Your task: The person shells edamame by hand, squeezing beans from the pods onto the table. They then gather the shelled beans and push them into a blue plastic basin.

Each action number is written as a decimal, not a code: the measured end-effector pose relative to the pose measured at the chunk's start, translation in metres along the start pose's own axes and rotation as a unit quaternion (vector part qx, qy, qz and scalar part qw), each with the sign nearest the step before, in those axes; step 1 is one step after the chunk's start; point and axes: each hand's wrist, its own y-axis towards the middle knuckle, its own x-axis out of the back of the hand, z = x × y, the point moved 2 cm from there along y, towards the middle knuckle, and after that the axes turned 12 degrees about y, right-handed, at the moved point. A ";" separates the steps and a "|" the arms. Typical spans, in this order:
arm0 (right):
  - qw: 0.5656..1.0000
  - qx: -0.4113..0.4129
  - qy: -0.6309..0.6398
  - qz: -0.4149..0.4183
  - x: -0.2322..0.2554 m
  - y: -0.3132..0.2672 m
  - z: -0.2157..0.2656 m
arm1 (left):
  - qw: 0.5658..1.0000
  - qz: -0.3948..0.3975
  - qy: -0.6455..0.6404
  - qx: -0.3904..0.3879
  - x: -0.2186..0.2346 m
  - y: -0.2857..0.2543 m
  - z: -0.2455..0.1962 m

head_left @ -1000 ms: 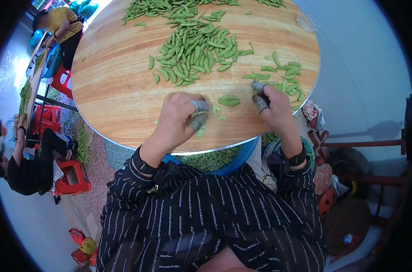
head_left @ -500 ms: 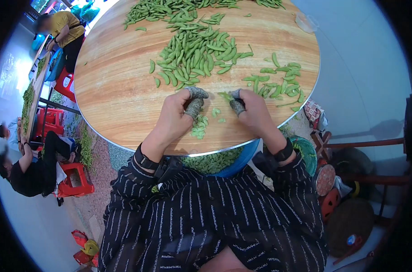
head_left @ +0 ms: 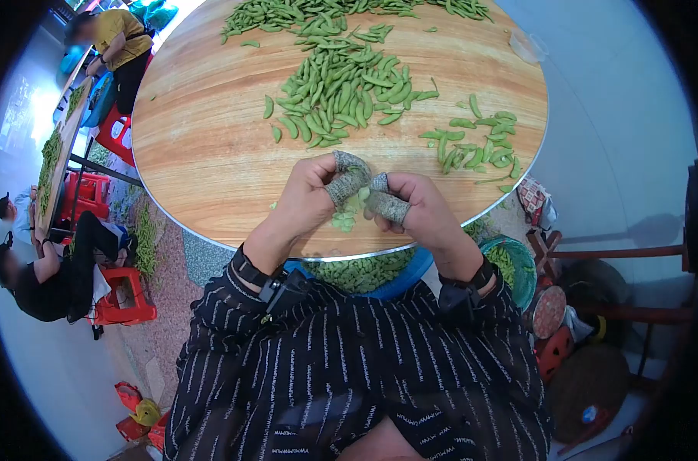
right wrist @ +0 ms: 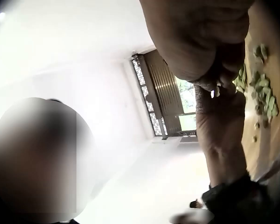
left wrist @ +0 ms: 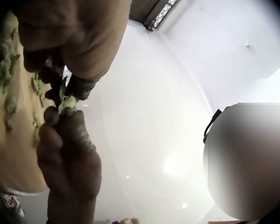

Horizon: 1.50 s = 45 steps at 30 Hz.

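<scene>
Over the near part of the round wooden table point(head_left: 211, 177), my left hand point(head_left: 301, 198) and right hand point(head_left: 424, 206) meet. Grey fabric covers wrap the thumb and forefinger of each. Between their fingertips both hands pinch a green soybean pod point(left wrist: 67, 103), mostly hidden by the fingers in the head view. Just below lie several shelled pale green beans point(head_left: 343, 223) on the tabletop. Beyond the hands spreads a heap of whole pods point(head_left: 334, 88), and a smaller scatter of pods point(head_left: 496, 146) lies right of my right hand.
Below the table's near edge sits a blue basin point(head_left: 410, 275) of green beans. A green basket point(head_left: 522, 269) holding green pieces stands on the right. At left, people sit by another table point(head_left: 72, 127) near red stools point(head_left: 126, 300).
My right hand has come from the scattered pods at the right, bringing a pod leftward to my left hand. The pod lying alone mid-table has gone from its spot.
</scene>
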 end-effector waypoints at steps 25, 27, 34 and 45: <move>0.993 -0.072 0.089 0.033 -0.008 -0.014 0.010 | 0.989 0.051 -0.083 0.111 -0.002 -0.021 0.012; 0.994 -0.066 0.077 0.029 -0.008 -0.014 0.010 | 0.990 0.056 -0.073 0.105 -0.001 -0.021 0.011; 0.997 -0.028 0.072 0.000 -0.007 -0.009 -0.001 | 0.990 0.050 -0.036 0.128 0.001 -0.021 -0.003; 0.999 0.011 0.045 0.000 -0.011 -0.006 -0.006 | 0.990 -0.071 -0.104 0.067 -0.001 -0.022 0.000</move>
